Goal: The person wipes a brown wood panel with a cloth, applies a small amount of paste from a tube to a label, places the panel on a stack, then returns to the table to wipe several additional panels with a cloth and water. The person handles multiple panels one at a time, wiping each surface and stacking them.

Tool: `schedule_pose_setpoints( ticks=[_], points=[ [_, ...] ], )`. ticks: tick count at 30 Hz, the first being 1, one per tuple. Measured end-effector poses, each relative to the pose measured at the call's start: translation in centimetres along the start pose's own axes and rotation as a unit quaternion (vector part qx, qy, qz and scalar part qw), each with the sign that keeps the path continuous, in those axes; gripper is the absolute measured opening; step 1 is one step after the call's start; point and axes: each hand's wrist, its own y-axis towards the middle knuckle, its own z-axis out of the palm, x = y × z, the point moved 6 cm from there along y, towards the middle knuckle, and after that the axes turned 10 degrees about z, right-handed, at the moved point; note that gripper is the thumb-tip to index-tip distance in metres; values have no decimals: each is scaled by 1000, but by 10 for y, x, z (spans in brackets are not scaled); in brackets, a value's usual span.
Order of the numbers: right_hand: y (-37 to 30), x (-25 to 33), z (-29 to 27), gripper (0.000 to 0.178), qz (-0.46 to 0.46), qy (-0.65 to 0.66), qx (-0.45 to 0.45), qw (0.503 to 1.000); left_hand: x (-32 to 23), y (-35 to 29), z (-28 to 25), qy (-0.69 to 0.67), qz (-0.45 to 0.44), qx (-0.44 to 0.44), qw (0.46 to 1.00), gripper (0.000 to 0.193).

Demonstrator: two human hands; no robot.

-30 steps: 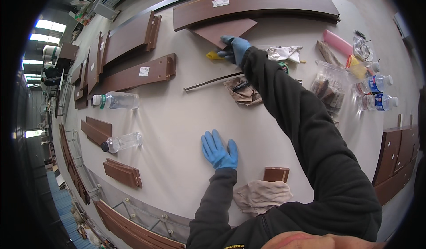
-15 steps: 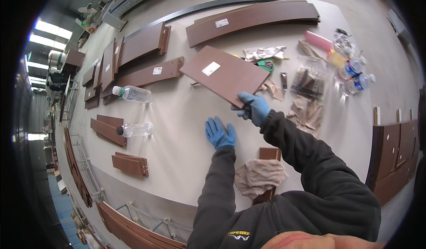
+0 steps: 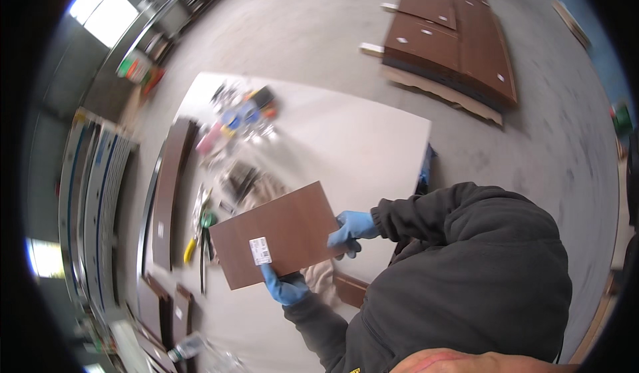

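Observation:
A flat brown rectangular panel (image 3: pixel 289 223) with a white label (image 3: pixel 260 251) is held up over the table, tilted. My right hand (image 3: pixel 351 232), in a blue glove, grips its right edge. At the lower edge my left hand (image 3: pixel 286 286), also gloved in blue, has its thumb on the face beside the label and its other fingers hidden underneath. Behind the panel, beige cloths (image 3: pixel 269 188) lie partly covered. A beige rag (image 3: pixel 321 281) and a brown board (image 3: pixel 349 289) show below it, close to my body.
On the white table (image 3: pixel 373 140) are blurred plastic bottles (image 3: pixel 247 115), a pink roll (image 3: pixel 212 137), a green tape measure (image 3: pixel 208 220) and long brown boards (image 3: pixel 172 193). More brown panels (image 3: pixel 452 40) are stacked on the floor beyond. A clear bottle (image 3: pixel 190 346) is at lower left.
My view has swung to the right. My left hand has come up off the tabletop and taken hold of the panel, which my right hand held alone before.

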Motion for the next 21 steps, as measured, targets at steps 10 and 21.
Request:
schedule_pose_setpoints(
  ticks=[10,21],
  points=[
    [-227,-161,-68,26,-127,252,-211,936,123,-124,180,116,-165,326,924,47],
    [-560,-326,-200,37,-253,355,-354,828,383,-353,421,171,-72,584,790,61]
  ],
)
